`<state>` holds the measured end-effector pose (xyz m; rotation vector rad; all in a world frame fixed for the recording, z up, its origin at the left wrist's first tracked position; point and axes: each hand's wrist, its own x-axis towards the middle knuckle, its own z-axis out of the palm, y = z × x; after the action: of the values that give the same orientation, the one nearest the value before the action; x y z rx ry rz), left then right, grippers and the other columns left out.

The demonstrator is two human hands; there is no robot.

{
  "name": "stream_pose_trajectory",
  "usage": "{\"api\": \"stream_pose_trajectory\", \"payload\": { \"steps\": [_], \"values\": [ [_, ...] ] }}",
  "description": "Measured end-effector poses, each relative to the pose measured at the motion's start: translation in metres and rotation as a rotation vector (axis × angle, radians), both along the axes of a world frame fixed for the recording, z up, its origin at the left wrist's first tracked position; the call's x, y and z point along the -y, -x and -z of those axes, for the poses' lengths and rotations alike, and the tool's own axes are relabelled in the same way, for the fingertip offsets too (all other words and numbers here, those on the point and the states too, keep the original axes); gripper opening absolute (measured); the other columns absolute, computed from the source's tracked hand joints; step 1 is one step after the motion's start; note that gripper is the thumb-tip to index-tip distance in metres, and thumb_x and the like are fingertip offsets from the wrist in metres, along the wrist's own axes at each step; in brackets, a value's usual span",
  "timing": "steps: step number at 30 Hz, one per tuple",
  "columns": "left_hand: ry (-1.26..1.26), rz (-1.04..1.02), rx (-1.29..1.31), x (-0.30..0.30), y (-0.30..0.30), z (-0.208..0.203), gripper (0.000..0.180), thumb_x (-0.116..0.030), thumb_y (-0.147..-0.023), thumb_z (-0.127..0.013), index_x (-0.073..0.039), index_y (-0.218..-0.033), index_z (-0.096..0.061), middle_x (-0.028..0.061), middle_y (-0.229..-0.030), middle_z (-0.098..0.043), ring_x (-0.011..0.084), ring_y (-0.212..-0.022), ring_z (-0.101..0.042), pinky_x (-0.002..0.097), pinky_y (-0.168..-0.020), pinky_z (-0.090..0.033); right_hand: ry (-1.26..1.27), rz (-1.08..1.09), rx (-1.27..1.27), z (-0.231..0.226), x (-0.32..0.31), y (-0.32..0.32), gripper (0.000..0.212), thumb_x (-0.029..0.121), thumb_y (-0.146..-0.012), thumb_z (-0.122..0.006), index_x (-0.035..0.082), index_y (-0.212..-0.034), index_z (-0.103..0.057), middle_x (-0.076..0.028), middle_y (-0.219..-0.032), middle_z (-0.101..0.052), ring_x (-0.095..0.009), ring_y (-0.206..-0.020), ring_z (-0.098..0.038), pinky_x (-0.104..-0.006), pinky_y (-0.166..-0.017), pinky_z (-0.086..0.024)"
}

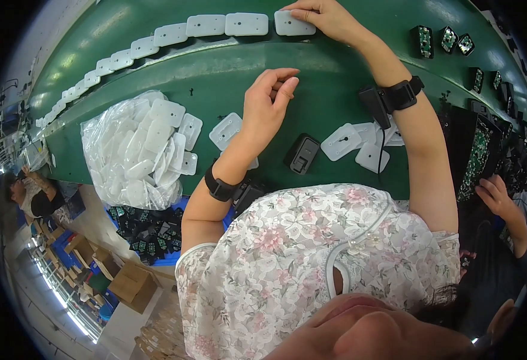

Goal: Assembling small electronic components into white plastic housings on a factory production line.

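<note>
My right hand (329,17) reaches to the far side of the green table, its thumb and fingers gripping the edge of a white rounded cover plate (290,25). That plate sits at the right end of a curved row of similar white-topped pieces (247,24), with a small gap before its neighbour. Loosely curled, my left hand (263,105) hovers over the middle of the table with nothing visible between thumb and fingers. Below it lies a loose white plate (225,132). A black plastic housing (302,154) rests near my body, beside several white plates (341,142).
A clear plastic bag (125,156) spills white plates at the left. Below it, a blue bin (170,258) contains black parts with circuit boards. Open black housings (423,42) stand at the far right. A co-worker's hand (496,197) touches a dark tray of circuit boards (478,156).
</note>
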<state>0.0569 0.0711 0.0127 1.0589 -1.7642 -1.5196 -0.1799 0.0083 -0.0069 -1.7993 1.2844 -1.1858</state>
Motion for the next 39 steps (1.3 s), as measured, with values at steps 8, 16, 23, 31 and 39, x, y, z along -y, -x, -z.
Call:
{"api": "stream_pose_trajectory", "payload": {
  "steps": [8,16,23,31,39],
  "values": [
    [0.036,-0.014,0.014,0.002,-0.002,0.005,0.017,-0.012,-0.091,-0.061,0.000,-0.103,-0.065,0.0081,-0.086,-0.061,0.0131,-0.067,-0.060,0.0256,-0.062,-0.049,-0.167,0.106,-0.018,-0.004,0.002,-0.009,0.020,0.015,-0.089,-0.062,0.001,-0.101,-0.069,-0.011,-0.089,-0.066,-0.019,-0.084,-0.061,-0.0291,-0.075,-0.047],
    [0.433,0.227,0.183,-0.018,-0.016,-0.019,0.036,-0.024,-0.082,-0.071,-0.003,-0.110,-0.062,0.0106,-0.088,-0.057,0.0235,-0.070,-0.058,0.0320,-0.062,-0.048,0.023,0.250,-0.079,0.001,-0.006,0.005,0.022,0.019,-0.090,-0.059,0.001,-0.098,-0.068,-0.014,-0.094,-0.066,-0.026,-0.088,-0.062,-0.0329,-0.078,-0.048],
    [0.679,0.632,0.531,-0.060,-0.038,-0.029,0.085,-0.052,-0.063,-0.076,-0.002,-0.127,-0.048,0.0121,-0.100,-0.048,0.0274,-0.091,-0.053,0.0345,-0.070,-0.050,0.263,0.611,-0.565,-0.034,-0.066,0.035,0.019,0.028,-0.086,-0.063,0.009,-0.088,-0.067,-0.011,-0.087,-0.061,-0.031,-0.086,-0.058,-0.0404,-0.075,-0.048],
    [0.510,0.609,0.577,-0.045,-0.052,-0.027,0.072,-0.016,-0.072,-0.075,-0.003,-0.134,-0.041,0.0150,-0.105,-0.050,0.0327,-0.094,-0.052,0.0390,-0.076,-0.049,-0.459,0.892,-0.975,-0.028,-0.109,0.123,0.049,0.035,-0.076,-0.073,0.005,-0.112,-0.059,-0.020,-0.100,-0.065,-0.036,-0.093,-0.063,-0.0435,-0.077,-0.051],
    [0.728,0.554,0.513,-0.036,-0.039,-0.019,0.067,-0.018,-0.071,-0.076,-0.003,-0.129,-0.047,0.0144,-0.114,-0.051,0.0326,-0.103,-0.050,0.0413,-0.087,-0.042,-0.172,0.636,0.046,0.007,-0.112,0.096,0.037,0.006,-0.076,-0.068,0.002,-0.110,-0.052,-0.005,-0.100,-0.058,-0.013,-0.090,-0.056,-0.0286,-0.077,-0.047]
  ]
}}
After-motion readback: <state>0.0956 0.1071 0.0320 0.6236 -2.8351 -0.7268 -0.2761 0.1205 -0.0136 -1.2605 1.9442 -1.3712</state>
